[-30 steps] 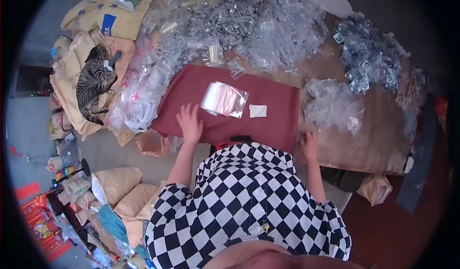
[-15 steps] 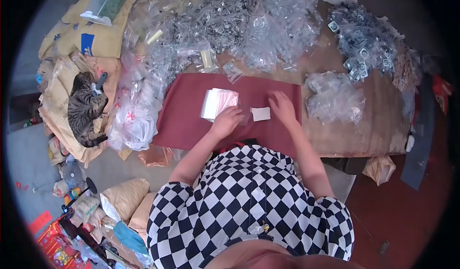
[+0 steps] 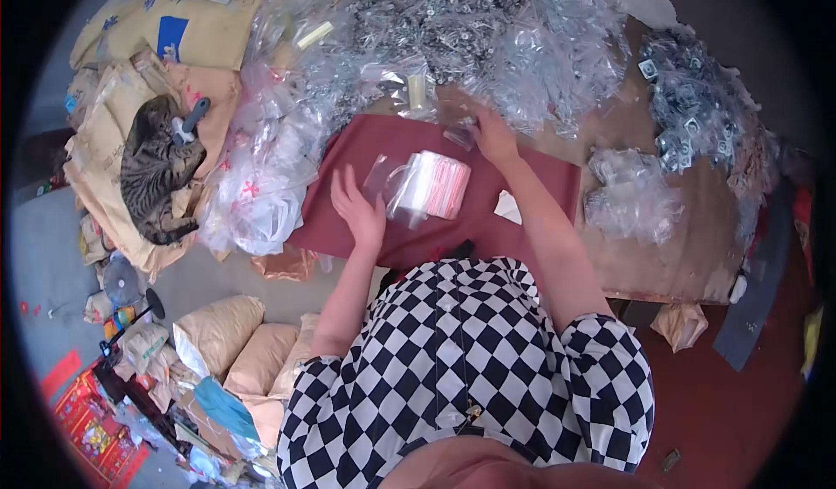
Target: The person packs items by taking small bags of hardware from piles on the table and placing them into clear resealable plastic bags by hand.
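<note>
On the maroon cloth (image 3: 540,180) lies a stack of clear zip bags (image 3: 440,184) with red stripes. My left hand (image 3: 359,210) is open at the stack's left, fingers stretched and apart. A loose clear bag (image 3: 378,175) lies by its thumb; whether they touch is unclear. At the cloth's far edge, my right hand (image 3: 496,139) has its fingers closed at a small clear plastic bag (image 3: 460,134); its contents are too blurred to name. A white slip of paper (image 3: 508,208) rests beside my right forearm.
A large heap of filled clear bags (image 3: 435,32) covers the back of the table. More bags (image 3: 631,197) lie right, with dark parts in bags (image 3: 688,101) beyond. White plastic bags (image 3: 266,175) sit left. A cat (image 3: 157,171) lies on brown paper sacks (image 3: 96,162).
My right hand has reached forward and left to the small bag. My left hand has moved off the bag stack to the left, fingers spreading. The camera view has shifted.
</note>
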`<move>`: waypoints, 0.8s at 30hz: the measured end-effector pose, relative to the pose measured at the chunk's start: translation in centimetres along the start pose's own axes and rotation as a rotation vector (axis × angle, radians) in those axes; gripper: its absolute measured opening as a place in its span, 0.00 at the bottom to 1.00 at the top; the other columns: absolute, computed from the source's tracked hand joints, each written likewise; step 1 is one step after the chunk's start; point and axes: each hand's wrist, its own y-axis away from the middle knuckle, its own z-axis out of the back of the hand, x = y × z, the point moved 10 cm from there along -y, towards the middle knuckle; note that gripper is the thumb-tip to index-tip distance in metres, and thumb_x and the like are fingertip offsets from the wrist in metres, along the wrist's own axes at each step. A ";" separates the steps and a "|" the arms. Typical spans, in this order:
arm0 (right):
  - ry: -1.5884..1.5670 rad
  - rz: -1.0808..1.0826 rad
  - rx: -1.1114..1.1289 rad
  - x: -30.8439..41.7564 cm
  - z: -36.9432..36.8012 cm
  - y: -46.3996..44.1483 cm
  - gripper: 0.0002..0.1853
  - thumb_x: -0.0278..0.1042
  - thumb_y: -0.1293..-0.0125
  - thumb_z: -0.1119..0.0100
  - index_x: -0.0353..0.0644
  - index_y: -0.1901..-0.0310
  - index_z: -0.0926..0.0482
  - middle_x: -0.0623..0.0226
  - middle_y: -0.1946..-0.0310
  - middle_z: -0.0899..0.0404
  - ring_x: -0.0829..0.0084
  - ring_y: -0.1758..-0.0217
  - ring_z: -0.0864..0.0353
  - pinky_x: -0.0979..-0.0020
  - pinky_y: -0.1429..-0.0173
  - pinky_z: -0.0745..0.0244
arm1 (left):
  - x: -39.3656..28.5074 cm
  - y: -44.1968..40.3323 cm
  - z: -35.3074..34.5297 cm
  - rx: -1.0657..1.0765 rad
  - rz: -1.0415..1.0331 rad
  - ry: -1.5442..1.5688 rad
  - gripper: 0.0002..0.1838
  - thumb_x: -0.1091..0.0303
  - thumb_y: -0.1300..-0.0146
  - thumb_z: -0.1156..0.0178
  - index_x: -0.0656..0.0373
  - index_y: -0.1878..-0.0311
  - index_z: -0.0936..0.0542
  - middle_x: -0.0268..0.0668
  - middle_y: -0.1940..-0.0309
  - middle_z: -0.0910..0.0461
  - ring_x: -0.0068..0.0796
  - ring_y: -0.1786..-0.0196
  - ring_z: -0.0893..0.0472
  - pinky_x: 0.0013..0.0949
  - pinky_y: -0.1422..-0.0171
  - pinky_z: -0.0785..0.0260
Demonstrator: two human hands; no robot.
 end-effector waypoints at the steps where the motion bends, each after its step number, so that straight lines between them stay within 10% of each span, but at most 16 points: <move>1: -0.042 -0.029 -0.024 -1.2 1.3 1.4 0.19 0.33 0.38 0.36 0.45 0.46 0.26 0.49 0.57 0.21 0.45 0.52 0.19 0.52 0.48 0.23 | -1.9 0.3 -0.6 0.088 -0.197 -0.178 0.36 0.73 0.41 0.34 0.58 0.28 0.33 0.53 0.34 0.32 0.56 0.30 0.33 0.56 0.25 0.43; 5: -0.007 -0.354 0.066 -8.6 5.4 7.7 0.22 0.33 0.39 0.36 0.44 0.43 0.27 0.51 0.59 0.20 0.44 0.51 0.19 0.50 0.50 0.23 | -0.7 7.2 -7.4 0.757 -0.521 -0.138 0.38 0.57 0.38 0.33 0.48 0.25 0.34 0.49 0.35 0.32 0.52 0.34 0.30 0.52 0.26 0.40; 18: 0.635 0.021 0.135 -2.1 3.1 -0.9 0.25 0.25 0.42 0.37 0.46 0.41 0.24 0.55 0.52 0.23 0.54 0.44 0.19 0.56 0.45 0.19 | -7.9 1.8 -9.5 0.655 -0.454 0.126 0.38 0.60 0.39 0.36 0.51 0.25 0.34 0.43 0.35 0.29 0.45 0.34 0.28 0.47 0.30 0.35; 24: -0.085 0.023 -0.058 -7.2 5.0 0.1 0.14 0.27 0.42 0.31 0.45 0.54 0.22 0.62 0.58 0.23 0.64 0.53 0.19 0.65 0.51 0.21 | -7.8 -1.8 -11.5 0.586 -0.693 0.017 0.20 0.70 0.41 0.44 0.56 0.44 0.18 0.36 0.41 0.21 0.41 0.32 0.27 0.47 0.28 0.35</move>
